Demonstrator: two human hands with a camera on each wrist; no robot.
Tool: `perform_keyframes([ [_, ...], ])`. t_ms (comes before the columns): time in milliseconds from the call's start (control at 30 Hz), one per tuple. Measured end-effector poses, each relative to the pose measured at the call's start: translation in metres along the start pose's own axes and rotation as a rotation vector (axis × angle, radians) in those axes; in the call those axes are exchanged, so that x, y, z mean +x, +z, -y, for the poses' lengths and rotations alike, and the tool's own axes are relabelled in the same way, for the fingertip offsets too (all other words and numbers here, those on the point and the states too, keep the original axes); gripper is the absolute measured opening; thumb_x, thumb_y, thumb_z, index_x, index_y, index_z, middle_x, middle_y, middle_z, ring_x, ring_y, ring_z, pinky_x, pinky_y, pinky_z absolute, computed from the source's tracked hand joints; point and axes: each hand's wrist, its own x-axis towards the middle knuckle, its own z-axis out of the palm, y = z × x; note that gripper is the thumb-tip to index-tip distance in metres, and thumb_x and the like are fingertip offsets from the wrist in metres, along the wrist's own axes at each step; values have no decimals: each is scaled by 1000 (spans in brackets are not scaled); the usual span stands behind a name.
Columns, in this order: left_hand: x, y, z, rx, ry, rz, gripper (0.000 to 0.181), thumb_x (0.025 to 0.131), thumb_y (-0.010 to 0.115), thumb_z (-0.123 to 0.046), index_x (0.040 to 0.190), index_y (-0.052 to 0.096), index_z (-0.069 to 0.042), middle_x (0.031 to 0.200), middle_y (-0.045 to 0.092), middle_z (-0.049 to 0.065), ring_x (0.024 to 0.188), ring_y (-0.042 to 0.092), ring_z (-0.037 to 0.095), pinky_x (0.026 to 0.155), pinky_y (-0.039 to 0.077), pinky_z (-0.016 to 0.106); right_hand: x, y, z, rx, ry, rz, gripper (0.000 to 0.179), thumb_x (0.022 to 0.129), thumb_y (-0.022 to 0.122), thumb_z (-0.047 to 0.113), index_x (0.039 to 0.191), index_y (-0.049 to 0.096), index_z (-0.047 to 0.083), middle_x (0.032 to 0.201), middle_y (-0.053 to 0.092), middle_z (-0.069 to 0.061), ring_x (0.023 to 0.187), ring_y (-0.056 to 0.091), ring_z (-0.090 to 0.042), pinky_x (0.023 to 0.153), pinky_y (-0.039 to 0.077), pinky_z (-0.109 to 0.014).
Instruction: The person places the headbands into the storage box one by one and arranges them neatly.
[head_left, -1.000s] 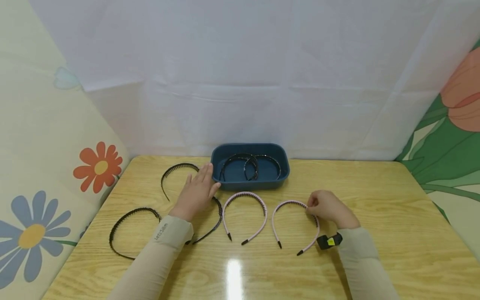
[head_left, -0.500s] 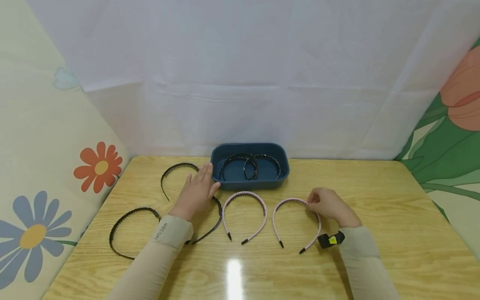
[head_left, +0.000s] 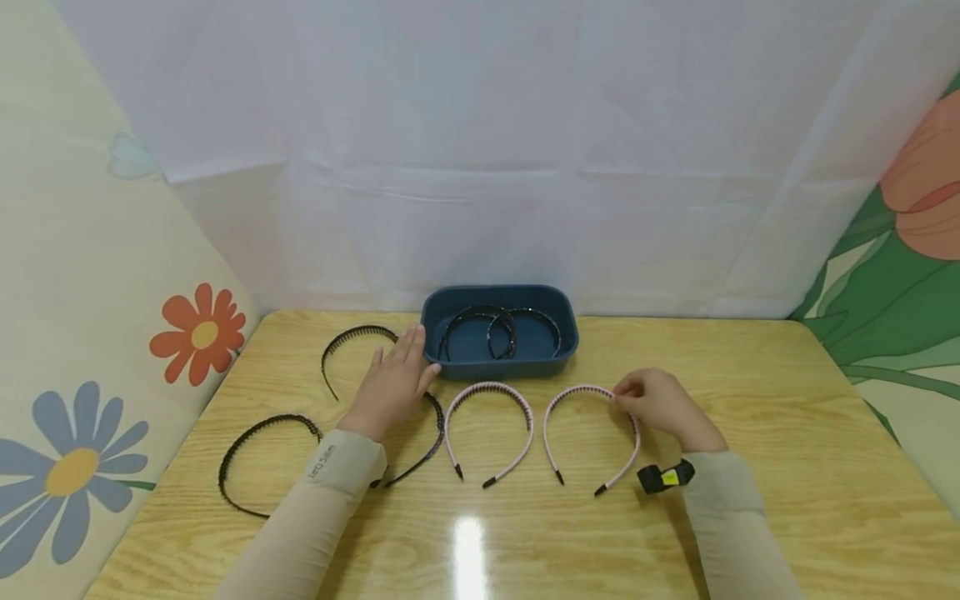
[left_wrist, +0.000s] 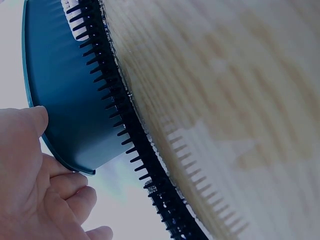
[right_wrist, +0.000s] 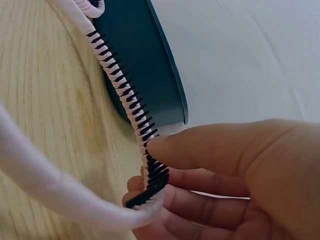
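My right hand [head_left: 660, 406] pinches the upper right of the right-hand pink headband [head_left: 550, 433] between thumb and fingers. In the right wrist view the thumb [right_wrist: 190, 147] presses its black comb teeth. Left of it lies a second pink headband [head_left: 447, 429]. My left hand [head_left: 390, 387] touches the left end of the blue bin [head_left: 502, 371] with extended fingers; in the left wrist view its thumb [left_wrist: 35, 120] is at the bin's edge. Beneath the left hand lies a dark headband [head_left: 438, 433], partly hidden by it.
Inside the bin two black headbands [head_left: 480, 311] overlap. Another black headband [head_left: 352, 332] lies behind the left hand, and one more black headband [head_left: 240, 446] sits left of the sleeve. A white cloth [head_left: 450, 167] hangs behind the wooden table [head_left: 787, 400].
The right hand has moved slightly away from me, and the right-hand pink headband has shifted the same way, now nearly level with the other pink one. The left hand stays put.
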Motion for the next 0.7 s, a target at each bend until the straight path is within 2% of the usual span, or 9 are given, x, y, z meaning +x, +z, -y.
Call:
perform_keyframes([
  [367,0,1,0,-2,5,-10,71,111,42,-37,160,12,6,166,16,24,153,18,39,121,14,64,-2,-6,1,44,-43,-67,20,96,67,7,109,71,-9,91,72,-12,76,66,-18,67,58,-31],
  [700,1,2,2,-6,4,-6,72,111,42,-37,160,11,5,166,15,23,153,18,38,121,13,64,-2,-9,3,42,-80,-152,22,98,67,12,111,72,-5,93,73,-11,82,67,-20,70,57,-31],
])
